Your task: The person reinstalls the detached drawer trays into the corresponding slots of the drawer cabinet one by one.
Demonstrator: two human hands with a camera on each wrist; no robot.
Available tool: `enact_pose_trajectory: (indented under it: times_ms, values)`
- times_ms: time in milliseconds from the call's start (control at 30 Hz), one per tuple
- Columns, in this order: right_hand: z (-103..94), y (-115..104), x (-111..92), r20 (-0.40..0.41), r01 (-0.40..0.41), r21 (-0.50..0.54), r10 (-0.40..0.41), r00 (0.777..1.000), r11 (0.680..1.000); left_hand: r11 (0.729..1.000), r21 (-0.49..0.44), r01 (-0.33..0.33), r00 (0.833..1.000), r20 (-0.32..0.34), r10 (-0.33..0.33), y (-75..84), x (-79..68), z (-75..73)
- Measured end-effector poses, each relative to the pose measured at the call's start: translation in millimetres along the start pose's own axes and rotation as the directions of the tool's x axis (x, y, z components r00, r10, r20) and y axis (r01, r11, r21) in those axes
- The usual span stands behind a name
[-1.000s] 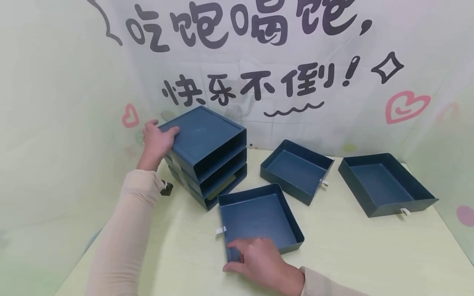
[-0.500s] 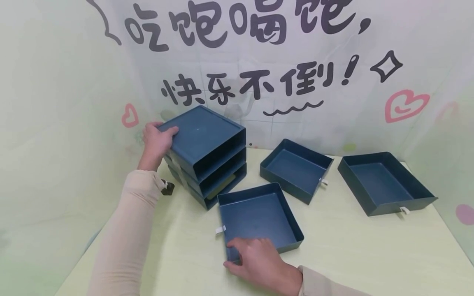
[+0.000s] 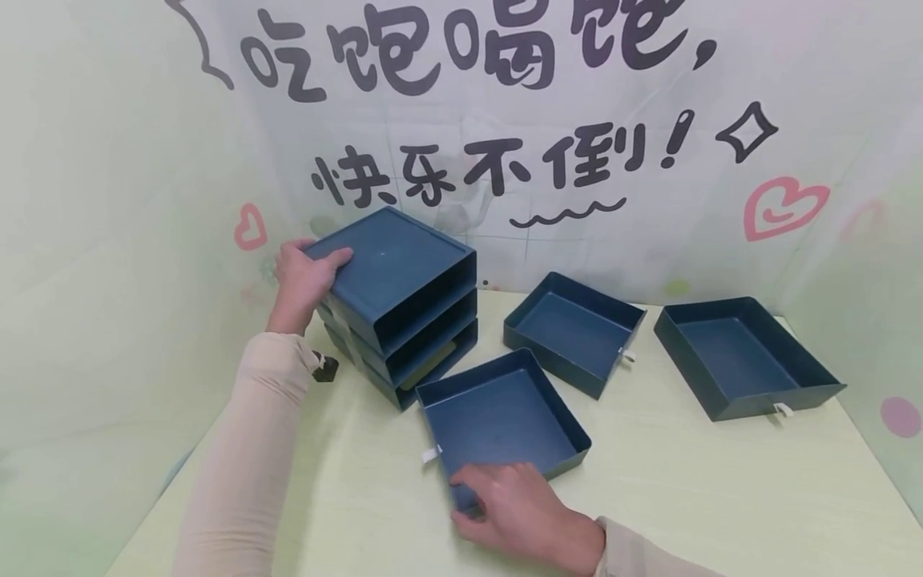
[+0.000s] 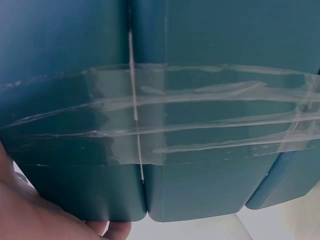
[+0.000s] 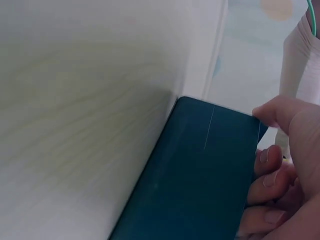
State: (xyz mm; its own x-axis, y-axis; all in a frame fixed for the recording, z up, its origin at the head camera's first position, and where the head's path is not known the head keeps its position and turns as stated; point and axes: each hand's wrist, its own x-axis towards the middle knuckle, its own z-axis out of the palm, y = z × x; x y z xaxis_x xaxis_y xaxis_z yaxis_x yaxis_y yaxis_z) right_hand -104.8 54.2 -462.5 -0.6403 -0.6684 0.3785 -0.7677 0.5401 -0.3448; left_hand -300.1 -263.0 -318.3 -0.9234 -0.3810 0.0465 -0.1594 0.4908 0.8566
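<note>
A dark blue three-tier drawer cabinet (image 3: 385,264) stands at the left of the table, its openings turned toward the front right. My left hand (image 3: 301,280) holds its top rear-left corner, thumb on the top face. In the left wrist view, clear tape (image 4: 210,112) runs across the cabinet's side near that hand (image 4: 45,215). Just in front of the cabinet lies a blue drawer (image 3: 505,417) with a white pull tab (image 3: 431,455). My right hand (image 3: 522,509) pinches its near corner. In the right wrist view, thumb and fingers grip the drawer's wall (image 5: 200,165).
Two more blue drawers lie on the pale table (image 3: 685,497): one at the back middle (image 3: 577,328) and another at the far right (image 3: 750,361). Something olive-coloured (image 3: 429,367) shows inside a lower cabinet opening. A printed white curtain (image 3: 634,200) borders the table's back.
The front drawer has turned slightly, its far end shifting left and its near end right. My right hand has moved a little to the right with it. The left hand stays on the cabinet.
</note>
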Motion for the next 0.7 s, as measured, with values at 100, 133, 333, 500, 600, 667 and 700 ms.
enact_pose_trajectory:
  times_ms: [100,133,333,500,600,667,700]
  values:
    - [-2.1,4.4,-2.7,0.005,0.021,-0.001,-0.021,1.000,1.000,1.000,-0.008,-0.011,1.000,-0.006,0.011,-0.9,-0.2,-0.4]
    - [-2.9,5.9,-3.8,0.002,0.028,-0.005,-0.028,1.000,1.000,1.000,-0.011,-0.015,1.000,-0.009,0.015,-1.2,-0.2,-0.5]
    - [-7.8,17.5,-11.9,-0.028,0.090,-0.018,-0.090,0.996,0.996,0.999,-0.027,-0.025,0.999,-0.023,0.025,-2.3,1.3,0.2]
    - [-14.4,28.3,-18.3,-0.073,0.134,-0.053,-0.138,0.988,0.990,0.999,-0.036,-0.034,0.999,-0.028,0.033,-1.8,2.0,2.0]
    - [-20.9,34.0,-22.2,-0.057,0.130,-0.048,-0.133,0.990,0.990,0.999,-0.040,-0.024,0.999,-0.031,0.023,-1.5,1.8,2.5]
    - [-25.0,37.4,-24.9,-0.035,0.123,-0.036,-0.124,0.992,0.992,0.999,-0.043,-0.016,0.999,-0.033,0.015,-1.1,1.2,2.4]
    - [-27.0,38.9,-26.3,-0.026,0.121,-0.030,-0.121,0.992,0.992,0.999,-0.043,-0.012,0.999,-0.032,0.010,-1.2,1.3,2.3]
